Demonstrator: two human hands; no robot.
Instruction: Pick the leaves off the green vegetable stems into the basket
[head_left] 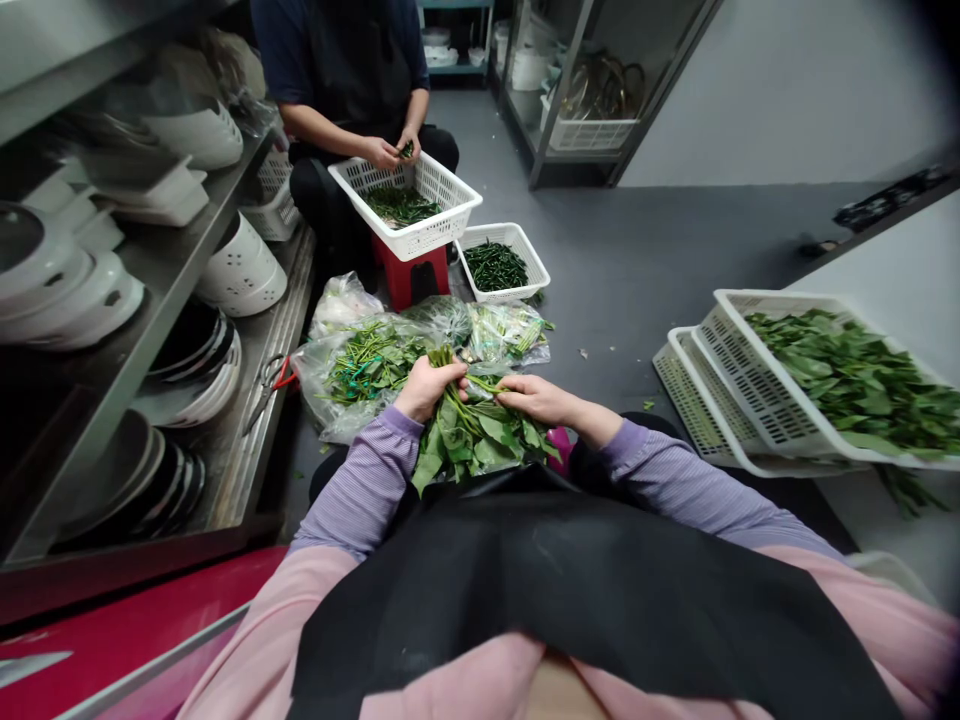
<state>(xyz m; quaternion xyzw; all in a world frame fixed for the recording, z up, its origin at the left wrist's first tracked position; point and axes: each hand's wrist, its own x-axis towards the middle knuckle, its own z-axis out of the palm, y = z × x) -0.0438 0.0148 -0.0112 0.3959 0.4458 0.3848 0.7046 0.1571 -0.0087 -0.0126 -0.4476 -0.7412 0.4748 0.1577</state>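
A bunch of leafy greens (469,435) hangs over my lap, its stems pointing away from me and its leaves toward my apron. My left hand (429,388) is closed around the stems. My right hand (541,397) pinches some stems at the right side of the bunch, thumb against fingers. Just beyond my hands, an open plastic bag (322,390) on the floor holds more greens (375,362) with long stems. Another clear bag (510,333) of green stems lies to its right. The undersides of both my hands are hidden.
A co-worker's hands (394,150) work over a white basket (442,225) on a red stool (409,275). Green chilies (495,266) fill a smaller basket. At right, stacked baskets (750,375) hold leafy greens (855,375). Scissors (266,385) lie on the left shelf, below stacked dishes (67,280).
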